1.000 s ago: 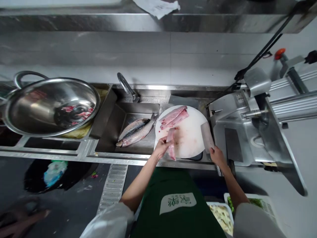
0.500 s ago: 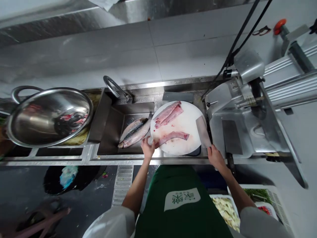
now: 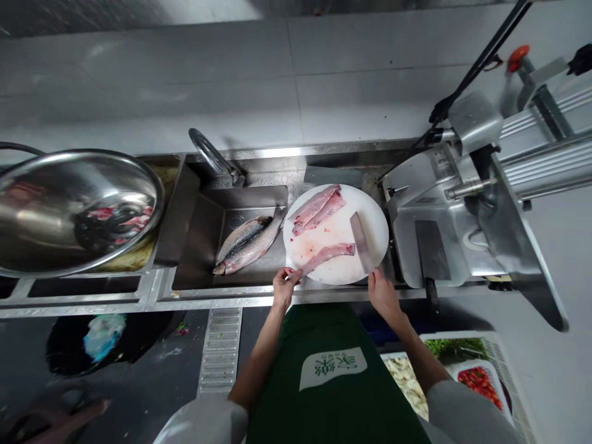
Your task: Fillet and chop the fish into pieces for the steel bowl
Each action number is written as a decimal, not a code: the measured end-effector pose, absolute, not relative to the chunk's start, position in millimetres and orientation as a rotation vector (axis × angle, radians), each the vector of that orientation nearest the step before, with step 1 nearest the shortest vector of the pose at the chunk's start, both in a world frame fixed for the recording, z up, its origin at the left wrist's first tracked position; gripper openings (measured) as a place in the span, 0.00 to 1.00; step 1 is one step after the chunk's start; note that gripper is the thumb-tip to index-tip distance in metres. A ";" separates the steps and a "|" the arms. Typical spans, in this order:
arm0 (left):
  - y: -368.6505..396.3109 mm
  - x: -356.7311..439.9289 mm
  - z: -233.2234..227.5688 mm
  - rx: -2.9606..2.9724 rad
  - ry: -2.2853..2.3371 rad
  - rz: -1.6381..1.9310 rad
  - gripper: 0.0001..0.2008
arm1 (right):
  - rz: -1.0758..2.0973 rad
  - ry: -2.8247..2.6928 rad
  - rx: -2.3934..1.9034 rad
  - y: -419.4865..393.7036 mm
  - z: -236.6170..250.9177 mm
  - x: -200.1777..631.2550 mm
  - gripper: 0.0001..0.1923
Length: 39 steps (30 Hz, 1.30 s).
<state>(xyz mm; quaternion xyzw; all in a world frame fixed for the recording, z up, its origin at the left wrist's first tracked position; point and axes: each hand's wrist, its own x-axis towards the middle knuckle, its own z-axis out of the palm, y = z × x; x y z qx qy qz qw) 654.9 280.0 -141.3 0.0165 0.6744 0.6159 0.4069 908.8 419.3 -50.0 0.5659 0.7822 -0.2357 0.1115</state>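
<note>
A long pink strip of fish (image 3: 329,253) lies along the near part of the round white cutting board (image 3: 377,234). My left hand (image 3: 284,285) pinches its left end at the board's edge. In my right hand (image 3: 383,293) is a cleaver (image 3: 362,243), its blade over the right side of the board, close to the strip's right end. Behind the strip lie pink fish fillets (image 3: 319,209), with small red bits around them. Two whole fish (image 3: 250,243) rest side by side in the sink to the left of the board.
A steel sink (image 3: 185,265) with a curved faucet (image 3: 210,151) adjoins the board. Further left stands a large metal bowl (image 3: 41,216) with scraps. On the right are a slicing machine (image 3: 462,203) and a second cleaver (image 3: 432,250). Below sits a white crate (image 3: 509,364) of vegetables.
The cleaver has come left from the board's right edge to over the board, nearer the fish strip. My left hand now grips the strip's end more closely. The view has shifted slightly.
</note>
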 end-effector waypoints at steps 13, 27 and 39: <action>241.0 642.4 -138.6 0.012 1.606 1.619 0.26 | -0.615 2.252 1.467 409.4 -38.1 896.1 0.16; 238.2 639.5 -134.5 -0.074 1.548 1.640 0.30 | -0.558 2.401 1.368 393.8 -32.5 897.1 0.18; 231.0 642.7 -145.2 -0.073 1.538 1.695 0.28 | -0.594 2.627 1.376 371.8 -45.9 898.4 0.20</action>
